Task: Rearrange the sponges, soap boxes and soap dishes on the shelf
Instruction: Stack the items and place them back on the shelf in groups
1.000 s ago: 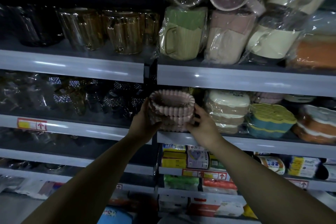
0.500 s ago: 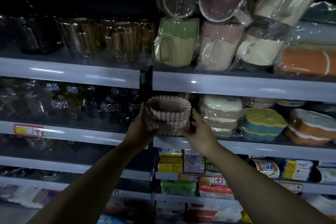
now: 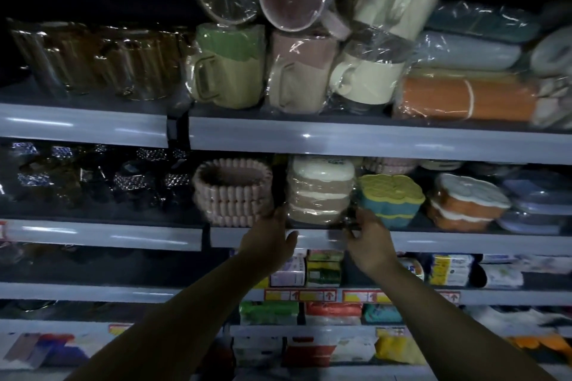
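A stack of pink ribbed soap dishes (image 3: 232,192) stands on the middle shelf (image 3: 433,243), with no hand on it. Right of it is a plastic-wrapped white-and-brown soap dish stack (image 3: 320,192). My left hand (image 3: 269,241) touches that stack's lower left corner with its fingertips, the thumb spread in front of the shelf edge. At the lower right corner is my right hand (image 3: 368,241); its fingertips are lost in shadow and blur. Further right sit a yellow-and-teal stack (image 3: 390,198) and an orange-and-white stack (image 3: 464,204).
Wrapped mugs (image 3: 229,68) and lids fill the shelf above, with amber glasses (image 3: 93,59) to the left. Dark glassware (image 3: 123,182) stands left of the pink stack. Soap boxes (image 3: 322,269) and sponges (image 3: 269,312) fill the lower shelves.
Both hands let go of the pink stack, which now rests on the shelf, and moved right to either side of the white-and-brown stack. The camera view shifted right and upward.
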